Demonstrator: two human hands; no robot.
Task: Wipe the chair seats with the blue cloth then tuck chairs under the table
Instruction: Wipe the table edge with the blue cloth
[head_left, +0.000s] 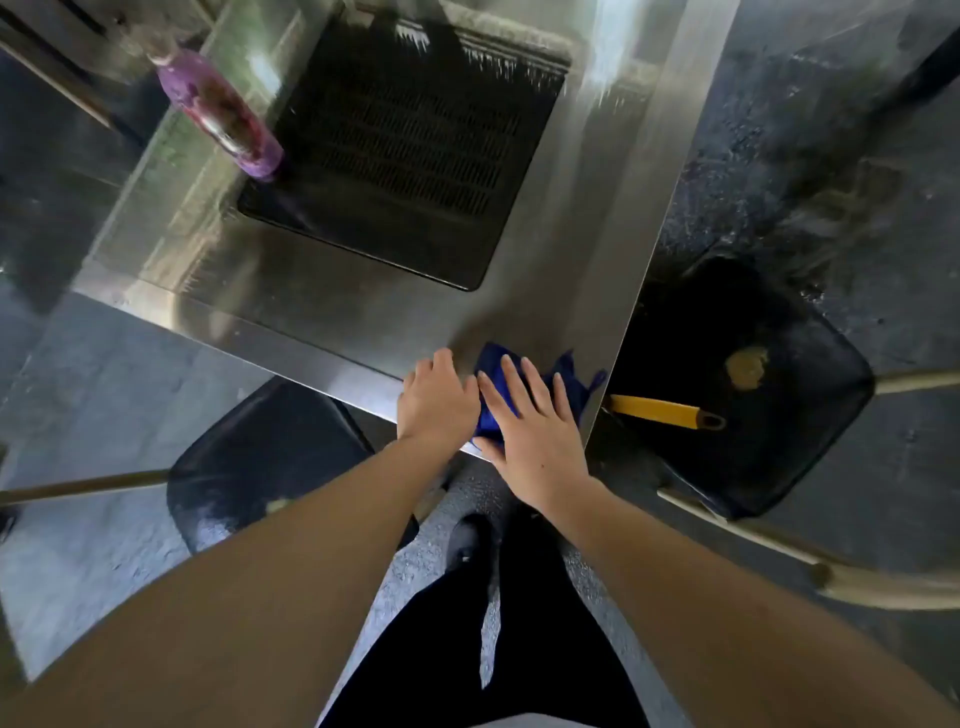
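The blue cloth (569, 376) lies bunched on the near corner of the steel table (597, 218). My right hand (530, 426) rests flat on the cloth, fingers spread. My left hand (436, 400) sits beside it on the table's edge, touching the cloth's left side, fingers curled down. A dark chair seat (260, 462) shows at the lower left, partly under the table. A second dark chair seat (753, 395) stands to the right of the table, with a tan smear (746, 368) on it.
A purple bottle (218, 111) stands on the table at the far left, beside a dark grille (405, 156) set into the tabletop. A yellow handle (662, 410) lies on the right chair seat. Pale chair legs (779, 540) stick out at the right. My legs and a shoe (467, 540) are below.
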